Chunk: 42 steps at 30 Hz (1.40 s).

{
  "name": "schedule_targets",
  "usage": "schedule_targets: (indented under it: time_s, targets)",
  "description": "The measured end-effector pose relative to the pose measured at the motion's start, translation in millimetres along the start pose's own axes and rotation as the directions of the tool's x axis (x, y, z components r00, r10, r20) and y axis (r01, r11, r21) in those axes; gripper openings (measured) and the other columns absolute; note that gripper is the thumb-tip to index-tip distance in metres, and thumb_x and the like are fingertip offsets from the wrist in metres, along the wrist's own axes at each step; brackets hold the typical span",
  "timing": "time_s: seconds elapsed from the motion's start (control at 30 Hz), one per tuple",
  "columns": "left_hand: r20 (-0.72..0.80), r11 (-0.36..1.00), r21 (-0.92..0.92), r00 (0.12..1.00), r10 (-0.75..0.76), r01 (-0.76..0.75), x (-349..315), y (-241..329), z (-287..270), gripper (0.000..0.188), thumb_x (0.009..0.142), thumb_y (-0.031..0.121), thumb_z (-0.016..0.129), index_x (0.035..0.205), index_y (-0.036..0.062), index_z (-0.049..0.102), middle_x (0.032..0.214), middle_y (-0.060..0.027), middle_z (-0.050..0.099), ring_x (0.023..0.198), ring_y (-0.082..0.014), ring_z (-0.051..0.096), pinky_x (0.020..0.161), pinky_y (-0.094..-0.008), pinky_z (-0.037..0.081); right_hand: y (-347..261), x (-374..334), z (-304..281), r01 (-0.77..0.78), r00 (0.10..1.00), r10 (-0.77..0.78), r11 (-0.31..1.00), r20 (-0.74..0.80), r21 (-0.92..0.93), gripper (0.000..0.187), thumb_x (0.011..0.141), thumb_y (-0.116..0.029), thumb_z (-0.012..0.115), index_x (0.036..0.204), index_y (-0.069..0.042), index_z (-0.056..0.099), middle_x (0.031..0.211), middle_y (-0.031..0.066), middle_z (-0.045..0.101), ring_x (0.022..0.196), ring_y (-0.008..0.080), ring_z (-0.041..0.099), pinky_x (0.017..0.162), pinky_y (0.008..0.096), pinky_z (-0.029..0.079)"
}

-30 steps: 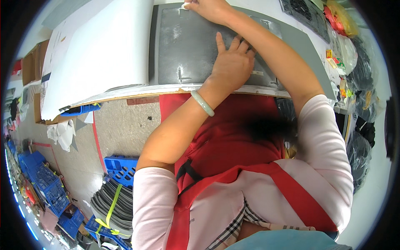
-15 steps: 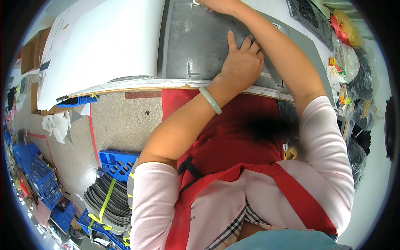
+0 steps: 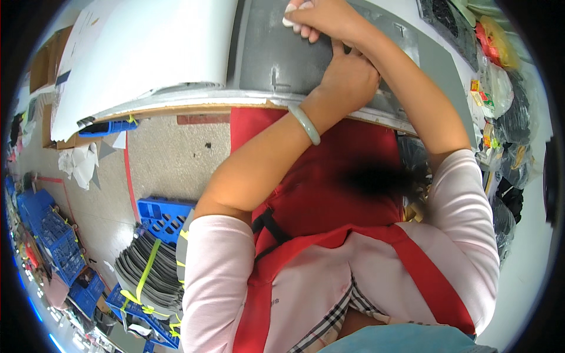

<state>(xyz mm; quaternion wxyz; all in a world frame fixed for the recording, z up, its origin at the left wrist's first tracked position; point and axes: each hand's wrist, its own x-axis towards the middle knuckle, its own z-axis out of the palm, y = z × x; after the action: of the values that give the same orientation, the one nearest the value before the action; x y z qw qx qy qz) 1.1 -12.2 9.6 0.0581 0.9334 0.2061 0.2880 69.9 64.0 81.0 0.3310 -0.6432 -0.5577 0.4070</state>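
Observation:
A dark grey flat panel (image 3: 265, 50) with whitish smudges and slot-like marks lies on the worktable. On its near right part rests my left hand (image 3: 351, 79), palm down, with a pale green bangle on the wrist. Its fingers are stretched out and partly hidden by my right forearm. Over the panel, farther away, my right hand (image 3: 326, 20) is closed, fingers curled. Something small and white (image 3: 289, 22) shows at its fingertips; whether it is held or worn on a finger I cannot tell.
Large white sheets (image 3: 153, 47) lie left of the panel, over the table's near edge (image 3: 176, 110). A grey board (image 3: 444, 70) lies at the right, with plastic bags (image 3: 509, 112) beyond. Below left are strapped grey sheets (image 3: 147, 270) and blue crates (image 3: 56, 247).
My right hand has come nearer across the panel from its far part, with more of its fingers showing. My left hand stays on the panel, its fingers closer together. The view has shifted slightly.

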Motion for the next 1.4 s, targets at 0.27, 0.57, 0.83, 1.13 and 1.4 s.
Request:
schedule_targets:
  time_s: [0.27, 0.57, 0.83, 1.13, 1.4]
  targets:
    - [-0.111, 0.995, -0.025, 0.99, 0.092, -0.096, -7, -10, -5, 0.036, 0.095, 0.034, 0.058, 0.123, 0.0116, 0.066, 0.132, -0.01, 0.061, 0.132, -0.0329, 0.053, 0.109, -0.0681, 0.035, -36, -67, 41, -0.083, 0.97, 0.112, 0.987, 0.215, -0.136, 0.009, 0.087, -0.009, 0.063, 0.086, 0.0, 0.063, 0.066, 0.0104, 0.067, 0.052, 0.0151, 0.06, 0.047, 0.0306, 0.047]
    - [-0.094, 0.995, -0.041, 0.992, 0.085, -0.09, -5, -9, -5, 0.042, 0.093, 0.039, 0.058, 0.126, 0.0136, 0.066, 0.131, -0.0086, 0.06, 0.135, -0.0312, 0.05, 0.11, -0.0762, 0.029, -19, -74, 45, 0.318, 0.935, -0.241, 0.893, 0.259, -0.319, 0.024, 0.09, -0.026, 0.063, 0.087, -0.003, 0.066, 0.084, 0.016, 0.073, 0.074, 0.0351, 0.068, 0.072, 0.0432, 0.053]
    - [-0.112, 0.993, 0.024, 0.987, 0.117, -0.115, -2, -9, -6, 0.038, 0.091, 0.036, 0.06, 0.121, 0.0149, 0.069, 0.121, -0.0047, 0.063, 0.123, -0.0257, 0.055, 0.109, -0.0739, 0.03, -46, -115, 44, 0.252, 0.963, -0.261, 0.758, 0.075, -0.601, 0.025, 0.091, -0.031, 0.064, 0.095, -0.008, 0.072, 0.095, 0.0159, 0.073, 0.088, 0.0366, 0.069, 0.082, 0.0466, 0.05]
    - [-0.077, 0.993, -0.085, 0.994, 0.073, -0.079, -2, -2, -33, 0.029, 0.093, 0.026, 0.055, 0.109, 0.0065, 0.069, 0.122, -0.0125, 0.062, 0.129, -0.0323, 0.055, 0.111, -0.0739, 0.029, -30, -100, 38, 0.247, 0.923, -0.385, 0.573, 0.009, -0.781, 0.025, 0.089, -0.031, 0.068, 0.094, -0.007, 0.074, 0.095, 0.0144, 0.073, 0.082, 0.0344, 0.068, 0.08, 0.0431, 0.051]
    - [0.118, 0.995, -0.102, 0.993, 0.016, -0.004, 13, 6, -29, 0.027, 0.093, 0.024, 0.056, 0.11, 0.0064, 0.069, 0.12, -0.0124, 0.062, 0.127, -0.0321, 0.056, 0.111, -0.0747, 0.029, 103, -137, -138, -0.065, 0.838, -0.131, 0.94, -0.529, -0.336, 0.026, 0.098, -0.025, 0.072, 0.11, -0.002, 0.075, 0.096, -0.0015, 0.072, 0.087, 0.0069, 0.061, 0.082, 0.0228, 0.047]
